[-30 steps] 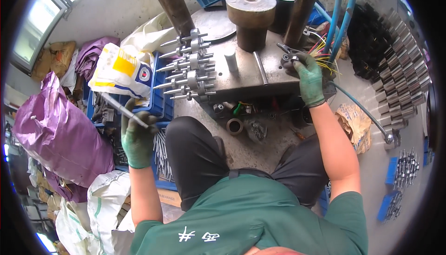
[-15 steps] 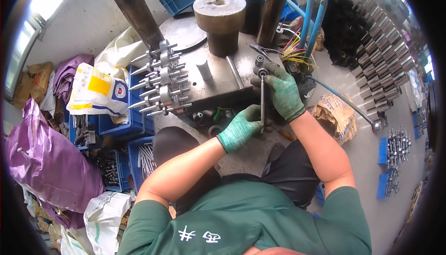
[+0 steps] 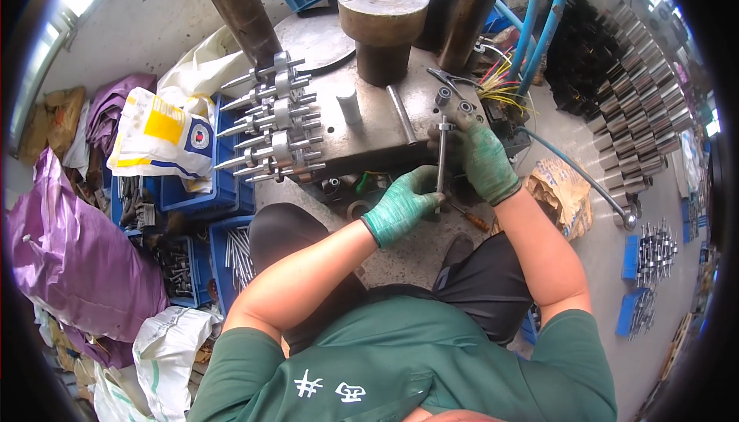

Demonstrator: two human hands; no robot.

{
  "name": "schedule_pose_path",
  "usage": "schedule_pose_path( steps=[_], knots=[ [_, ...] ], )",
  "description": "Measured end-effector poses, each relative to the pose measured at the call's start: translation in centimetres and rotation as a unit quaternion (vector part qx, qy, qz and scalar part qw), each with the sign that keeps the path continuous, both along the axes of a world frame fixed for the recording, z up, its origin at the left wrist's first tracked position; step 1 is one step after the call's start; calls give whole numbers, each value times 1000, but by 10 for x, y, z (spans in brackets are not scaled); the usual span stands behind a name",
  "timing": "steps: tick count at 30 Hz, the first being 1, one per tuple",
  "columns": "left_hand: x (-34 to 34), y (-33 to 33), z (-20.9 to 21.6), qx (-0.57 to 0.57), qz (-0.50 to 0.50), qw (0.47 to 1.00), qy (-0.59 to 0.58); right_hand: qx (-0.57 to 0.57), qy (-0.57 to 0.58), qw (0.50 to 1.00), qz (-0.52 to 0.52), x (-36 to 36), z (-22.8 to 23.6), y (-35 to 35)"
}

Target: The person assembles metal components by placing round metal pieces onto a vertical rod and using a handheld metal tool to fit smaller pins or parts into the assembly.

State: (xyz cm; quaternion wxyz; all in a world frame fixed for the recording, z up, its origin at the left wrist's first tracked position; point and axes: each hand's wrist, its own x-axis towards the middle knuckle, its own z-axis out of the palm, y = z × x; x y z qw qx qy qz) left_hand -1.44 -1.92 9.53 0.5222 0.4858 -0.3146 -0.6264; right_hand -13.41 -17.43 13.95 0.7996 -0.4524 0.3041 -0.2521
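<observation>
My left hand (image 3: 402, 205), in a green glove with dark fingertips, is closed around the lower end of a slim metal shaft (image 3: 441, 162). The shaft stands nearly upright in front of the bench edge and has a wider collar near its top. My right hand (image 3: 486, 162), gloved alike, is just right of the shaft. Its dark fingertips reach a small metal ring (image 3: 466, 106) at the bench corner; whether they grip it is unclear, as they are partly hidden and blurred. A second small ring (image 3: 443, 96) sits beside it on the metal bench (image 3: 369, 126).
Shafts with round collars (image 3: 281, 126) stand stacked at the bench's left. A short cylinder (image 3: 349, 106), a loose rod (image 3: 401, 114) and a heavy round block (image 3: 382, 18) occupy the bench. Wires (image 3: 500, 83) and blue hoses (image 3: 531, 30) hang right. Blue bins (image 3: 231, 256) are at left.
My right hand has come away from the top of the shaft, toward the small ring at the bench corner. The shaft's collar now shows. My left hand keeps its hold. The view has shifted slightly.
</observation>
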Motion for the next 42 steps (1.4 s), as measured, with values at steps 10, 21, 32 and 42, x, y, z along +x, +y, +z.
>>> schedule_pose_path(
  steps=[10, 21, 32, 42],
  knots=[
    [-1, 3, -3, -19, 7, 997, -72, -85, 16, 995, 43, -4, 5, 9],
    [1, 6, -13, -61, 75, 993, -64, -67, 38, 984, 158, -1, 3, 18],
    [6, -10, -54, -86, 88, 971, -204, -100, -18, 988, 118, -28, -1, 4],
    [-6, 7, -47, -149, -189, 797, -554, -419, 521, 713, 211, -310, -64, -96]
  ],
)
